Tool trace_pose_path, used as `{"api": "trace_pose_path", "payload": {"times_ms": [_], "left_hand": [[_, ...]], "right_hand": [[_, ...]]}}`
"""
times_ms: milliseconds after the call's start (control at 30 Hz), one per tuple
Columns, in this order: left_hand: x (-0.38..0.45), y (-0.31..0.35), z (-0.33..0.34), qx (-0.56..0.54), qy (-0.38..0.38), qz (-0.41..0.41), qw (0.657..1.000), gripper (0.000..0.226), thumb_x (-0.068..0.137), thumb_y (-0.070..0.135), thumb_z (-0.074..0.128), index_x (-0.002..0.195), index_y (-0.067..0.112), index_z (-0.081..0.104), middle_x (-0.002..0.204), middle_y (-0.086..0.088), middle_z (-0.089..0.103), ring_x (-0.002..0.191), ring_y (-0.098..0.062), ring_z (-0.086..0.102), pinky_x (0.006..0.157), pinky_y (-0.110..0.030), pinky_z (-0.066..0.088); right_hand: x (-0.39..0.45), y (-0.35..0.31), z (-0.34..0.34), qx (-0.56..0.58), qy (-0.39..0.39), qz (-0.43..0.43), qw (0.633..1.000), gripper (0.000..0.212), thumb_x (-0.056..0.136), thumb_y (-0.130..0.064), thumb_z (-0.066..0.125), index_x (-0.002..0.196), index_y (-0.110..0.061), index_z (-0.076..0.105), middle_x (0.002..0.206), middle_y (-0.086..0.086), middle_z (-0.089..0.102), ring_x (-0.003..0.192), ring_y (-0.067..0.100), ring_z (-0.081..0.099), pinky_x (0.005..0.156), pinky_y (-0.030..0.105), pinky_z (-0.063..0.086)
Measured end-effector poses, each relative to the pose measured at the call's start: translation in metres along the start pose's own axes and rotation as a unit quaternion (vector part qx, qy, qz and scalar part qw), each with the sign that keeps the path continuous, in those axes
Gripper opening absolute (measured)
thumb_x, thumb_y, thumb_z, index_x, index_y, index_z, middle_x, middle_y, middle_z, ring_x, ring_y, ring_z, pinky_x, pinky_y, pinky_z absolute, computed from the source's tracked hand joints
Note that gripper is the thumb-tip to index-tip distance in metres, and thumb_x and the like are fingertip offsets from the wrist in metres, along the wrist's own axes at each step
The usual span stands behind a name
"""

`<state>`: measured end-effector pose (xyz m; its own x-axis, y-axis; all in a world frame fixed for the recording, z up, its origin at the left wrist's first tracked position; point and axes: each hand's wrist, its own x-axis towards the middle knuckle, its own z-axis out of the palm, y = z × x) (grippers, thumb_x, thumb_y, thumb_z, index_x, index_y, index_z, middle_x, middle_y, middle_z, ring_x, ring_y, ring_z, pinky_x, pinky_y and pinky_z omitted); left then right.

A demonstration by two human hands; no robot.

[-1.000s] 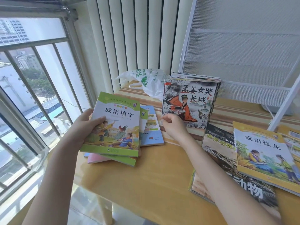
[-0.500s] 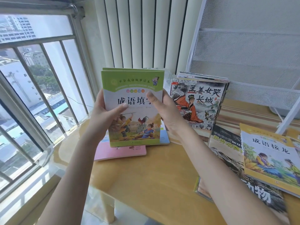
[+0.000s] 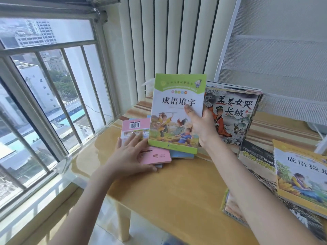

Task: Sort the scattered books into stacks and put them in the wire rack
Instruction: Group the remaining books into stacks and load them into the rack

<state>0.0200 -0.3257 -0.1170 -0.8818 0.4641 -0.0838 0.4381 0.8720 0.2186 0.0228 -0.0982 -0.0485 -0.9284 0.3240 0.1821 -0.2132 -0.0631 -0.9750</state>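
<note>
My right hand grips a green-bordered book upright above the table, thumb across its cover. Below it my left hand rests on a pink book that lies on the table, fingers spread over its cover and thumb along its near edge. A blue book peeks out under both. A stack of picture books leans upright behind my right hand, against the white wire rack. At the right lie a dark animal book and a yellow-bordered book on top of it.
The wooden table stands beside a barred window on the left. Vertical blinds hang behind it. A striped cloth covers the table's far part under the rack.
My left hand let go of the green book and dropped onto the pink book. My right hand alone now holds the green book, shifted to the right.
</note>
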Motion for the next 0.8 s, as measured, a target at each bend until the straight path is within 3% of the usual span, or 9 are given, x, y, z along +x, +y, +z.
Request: {"api": "trace_pose_path", "payload": {"times_ms": [67, 133, 200, 300, 400, 467, 600, 700, 800], "left_hand": [[-0.001, 0.002, -0.008, -0.011, 0.016, 0.018, 1.0, 0.132, 0.04, 0.103, 0.013, 0.15, 0.03, 0.022, 0.158, 0.007, 0.017, 0.147, -0.017, 0.007, 0.117, -0.051, 0.004], [-0.006, -0.001, -0.018, -0.052, 0.039, 0.019, 0.998, 0.102, 0.058, 0.093, 0.031, 0.14, 0.033, 0.043, 0.145, 0.009, 0.043, 0.137, -0.019, 0.033, 0.112, -0.044, 0.023], [-0.012, -0.012, -0.029, -0.113, 0.097, 0.005, 0.989, 0.064, 0.073, 0.069, 0.051, 0.127, 0.036, 0.058, 0.124, 0.01, 0.062, 0.113, -0.018, 0.056, 0.096, -0.035, 0.041], [-0.02, -0.034, -0.052, -0.141, 0.265, -0.007, 0.954, 0.025, 0.082, 0.039, 0.07, 0.101, 0.023, 0.075, 0.084, -0.002, 0.073, 0.071, -0.022, 0.062, 0.066, -0.033, 0.044], [-0.024, -0.047, -0.081, -0.18, 0.46, -0.07, 0.867, 0.042, 0.08, 0.042, 0.062, 0.073, 0.001, 0.07, 0.051, -0.016, 0.05, 0.051, -0.021, 0.041, 0.051, -0.03, 0.032], [-0.025, -0.051, -0.103, -0.191, 0.526, -0.098, 0.823, 0.05, 0.079, 0.043, 0.058, 0.061, -0.004, 0.059, 0.049, -0.017, 0.04, 0.052, -0.021, 0.03, 0.049, -0.027, 0.023], [-0.02, -0.047, -0.133, -0.167, 0.518, -0.1, 0.833, 0.057, 0.077, 0.051, 0.063, 0.06, -0.003, 0.055, 0.053, -0.026, 0.045, 0.054, -0.024, 0.033, 0.054, -0.029, 0.026], [-0.012, -0.034, -0.141, -0.133, 0.506, -0.108, 0.845, 0.052, 0.081, 0.048, 0.068, 0.063, 0.001, 0.059, 0.051, -0.013, 0.046, 0.053, -0.024, 0.036, 0.053, -0.028, 0.025], [-0.007, -0.022, -0.147, -0.092, 0.498, -0.108, 0.855, 0.048, 0.082, 0.053, 0.064, 0.066, 0.007, 0.063, 0.054, -0.01, 0.051, 0.055, -0.028, 0.044, 0.054, -0.029, 0.029]], "right_hand": [[0.0, 0.001, -0.001, 0.011, 0.005, 0.006, 1.0, 0.017, 0.09, -0.021, 0.062, 0.101, -0.009, 0.059, 0.101, 0.005, 0.067, 0.063, 0.025, 0.054, 0.041, 0.023, 0.046], [-0.001, -0.001, -0.004, 0.034, 0.009, 0.013, 0.999, 0.01, 0.091, -0.022, 0.062, 0.095, -0.014, 0.058, 0.095, 0.002, 0.066, 0.057, 0.017, 0.052, 0.038, 0.023, 0.042], [0.0, -0.004, -0.007, 0.052, 0.02, 0.021, 0.998, 0.005, 0.091, -0.022, 0.06, 0.091, -0.018, 0.058, 0.09, -0.005, 0.064, 0.051, 0.009, 0.054, 0.037, 0.021, 0.041], [0.005, -0.004, -0.011, 0.083, 0.046, 0.036, 0.995, 0.011, 0.091, -0.025, 0.061, 0.1, -0.019, 0.059, 0.091, -0.008, 0.064, 0.058, 0.004, 0.06, 0.044, 0.02, 0.047], [0.011, -0.002, -0.014, 0.099, 0.078, 0.042, 0.991, 0.015, 0.087, -0.03, 0.066, 0.1, -0.024, 0.061, 0.1, -0.01, 0.066, 0.095, 0.018, 0.062, 0.074, 0.032, 0.048], [0.01, -0.001, -0.015, 0.073, 0.067, 0.019, 0.995, 0.02, 0.088, -0.027, 0.064, 0.107, -0.021, 0.06, 0.099, -0.013, 0.065, 0.095, 0.01, 0.061, 0.077, 0.024, 0.048], [0.002, 0.0, -0.011, 0.024, 0.009, -0.009, 1.0, 0.007, 0.089, -0.023, 0.063, 0.095, -0.026, 0.061, 0.094, -0.014, 0.065, 0.086, 0.001, 0.061, 0.065, 0.022, 0.049], [-0.002, -0.001, -0.006, -0.009, -0.035, -0.046, 0.998, 0.009, 0.09, -0.02, 0.061, 0.089, -0.029, 0.06, 0.09, -0.015, 0.065, 0.076, -0.012, 0.061, 0.064, 0.01, 0.049], [-0.005, -0.002, -0.003, -0.044, -0.074, -0.07, 0.994, 0.008, 0.088, -0.028, 0.063, 0.094, -0.031, 0.061, 0.096, -0.013, 0.067, 0.084, -0.004, 0.062, 0.069, 0.015, 0.049]]}}
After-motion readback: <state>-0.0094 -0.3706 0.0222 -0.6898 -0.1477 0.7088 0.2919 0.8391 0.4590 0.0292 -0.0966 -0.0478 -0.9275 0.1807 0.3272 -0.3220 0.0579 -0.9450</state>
